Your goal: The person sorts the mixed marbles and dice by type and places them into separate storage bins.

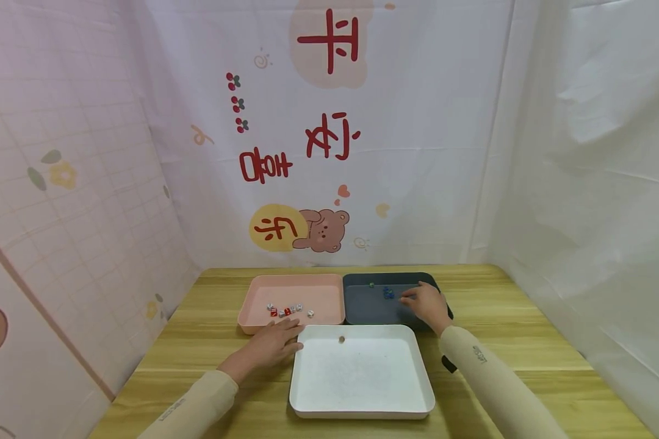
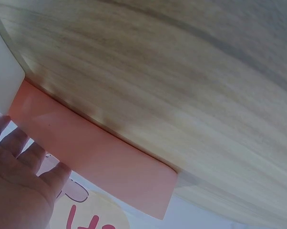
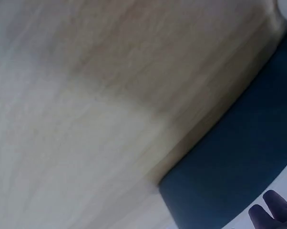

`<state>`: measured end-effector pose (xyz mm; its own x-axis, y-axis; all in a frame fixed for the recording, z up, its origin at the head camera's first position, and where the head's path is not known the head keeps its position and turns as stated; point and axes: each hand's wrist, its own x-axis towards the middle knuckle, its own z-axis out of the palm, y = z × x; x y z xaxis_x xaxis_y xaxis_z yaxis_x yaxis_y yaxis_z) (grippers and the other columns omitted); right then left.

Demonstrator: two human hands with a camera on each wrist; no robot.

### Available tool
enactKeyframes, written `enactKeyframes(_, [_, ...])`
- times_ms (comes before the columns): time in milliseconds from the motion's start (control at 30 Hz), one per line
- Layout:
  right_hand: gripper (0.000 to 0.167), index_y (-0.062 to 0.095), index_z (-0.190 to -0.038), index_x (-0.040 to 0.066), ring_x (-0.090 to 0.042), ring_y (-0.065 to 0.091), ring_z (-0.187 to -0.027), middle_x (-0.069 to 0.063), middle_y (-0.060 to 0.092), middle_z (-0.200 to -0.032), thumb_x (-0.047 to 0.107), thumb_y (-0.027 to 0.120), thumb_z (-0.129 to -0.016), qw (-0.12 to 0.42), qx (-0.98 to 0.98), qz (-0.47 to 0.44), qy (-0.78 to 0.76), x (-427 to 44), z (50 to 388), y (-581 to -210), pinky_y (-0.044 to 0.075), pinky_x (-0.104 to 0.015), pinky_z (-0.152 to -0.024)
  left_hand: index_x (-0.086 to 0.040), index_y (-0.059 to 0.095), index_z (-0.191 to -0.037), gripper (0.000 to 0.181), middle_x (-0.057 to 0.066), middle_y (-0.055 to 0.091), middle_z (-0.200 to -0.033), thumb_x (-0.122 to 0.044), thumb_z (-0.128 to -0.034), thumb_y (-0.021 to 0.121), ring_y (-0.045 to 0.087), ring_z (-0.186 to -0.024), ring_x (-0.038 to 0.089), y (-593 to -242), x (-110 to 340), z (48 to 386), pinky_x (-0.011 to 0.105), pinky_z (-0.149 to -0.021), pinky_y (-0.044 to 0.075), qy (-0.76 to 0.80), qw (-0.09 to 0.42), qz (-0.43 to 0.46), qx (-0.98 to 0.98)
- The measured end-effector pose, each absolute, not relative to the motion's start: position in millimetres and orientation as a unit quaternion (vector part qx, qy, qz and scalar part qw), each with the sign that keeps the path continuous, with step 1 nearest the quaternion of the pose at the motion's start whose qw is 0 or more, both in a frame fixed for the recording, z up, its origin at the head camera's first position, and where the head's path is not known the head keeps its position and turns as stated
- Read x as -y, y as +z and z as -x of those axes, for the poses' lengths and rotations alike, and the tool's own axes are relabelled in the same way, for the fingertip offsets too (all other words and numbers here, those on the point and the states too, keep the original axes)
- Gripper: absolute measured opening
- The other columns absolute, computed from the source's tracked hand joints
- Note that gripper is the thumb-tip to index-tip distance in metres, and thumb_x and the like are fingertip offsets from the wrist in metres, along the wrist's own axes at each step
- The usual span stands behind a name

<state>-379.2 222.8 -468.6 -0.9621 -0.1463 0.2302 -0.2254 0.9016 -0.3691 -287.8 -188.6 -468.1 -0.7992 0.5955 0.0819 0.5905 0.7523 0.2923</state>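
My left hand point(image 1: 274, 342) lies at the corner where the white tray point(image 1: 362, 412) meets the pink tray point(image 1: 296, 280), its fingers extended along their rims. Several white and red dice point(image 1: 288, 311) lie in the pink tray. Over the right part of the dark blue-grey tray point(image 1: 362, 312) hovers my right hand point(image 1: 429, 306), fingers spread and slightly bent, with no object visible between them. Blue dice point(image 1: 388, 293) sit clustered just left of its fingertips, and a green die point(image 1: 371, 285) is farther back. One small brownish die point(image 1: 342, 339) is in the white tray near its back edge.
All three trays stand on a wood-grain table point(image 1: 198, 366), the pink and dark ones side by side behind the white one. White printed curtains point(image 1: 417, 152) enclose the back and sides. A small black object point(image 1: 448, 364) shows beneath the right wrist.
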Motion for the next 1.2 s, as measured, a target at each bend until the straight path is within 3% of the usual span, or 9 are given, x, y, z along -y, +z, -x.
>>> enactKeyframes(300, [0.027,0.077,-0.111,0.009,-0.045,0.046,-0.131,-0.019,0.069,-0.118,0.025,0.072,-0.091,0.117,0.972,-0.082,0.187,-231,381,-476,0.038,-0.068,-0.098,0.0,0.049,-0.144,0.053,0.023,0.042,-0.15,-0.035,-0.1043,0.05,0.035,-0.14,0.043,-471,186,288,0.067,-0.11,0.025,0.149,0.007,-0.321,-0.935])
enactKeyframes(500, [0.031,0.073,-0.118,0.007,-0.045,0.047,-0.13,-0.025,0.062,-0.127,0.024,0.071,-0.093,0.128,0.973,-0.09,0.168,-228,381,-472,0.042,-0.066,-0.097,0.0,0.049,-0.144,0.053,0.023,0.042,-0.15,-0.034,-0.1042,0.05,0.035,-0.14,0.043,-471,186,287,0.067,-0.109,0.025,0.145,0.002,-0.322,-0.936])
enactKeyframes(700, [0.028,0.075,-0.115,0.007,-0.044,0.046,-0.131,-0.026,0.061,-0.128,0.024,0.071,-0.092,0.133,0.971,-0.098,0.175,-226,381,-468,0.042,-0.063,-0.098,0.0,0.049,-0.144,0.052,0.022,0.042,-0.15,-0.034,-0.1043,0.051,0.035,-0.14,0.043,-469,186,287,0.066,-0.11,0.024,0.149,0.004,-0.319,-0.936])
enactKeyframes(1200, [0.03,0.074,-0.118,0.009,-0.05,0.039,-0.134,-0.031,0.041,-0.147,0.026,0.069,-0.094,0.07,0.961,-0.139,0.23,-209,377,-468,0.033,-0.065,-0.105,-0.001,0.051,-0.144,0.051,0.021,0.044,-0.15,-0.033,-0.1038,0.052,0.035,-0.141,0.041,-470,188,289,0.065,-0.111,0.024,0.154,0.003,-0.311,-0.938])
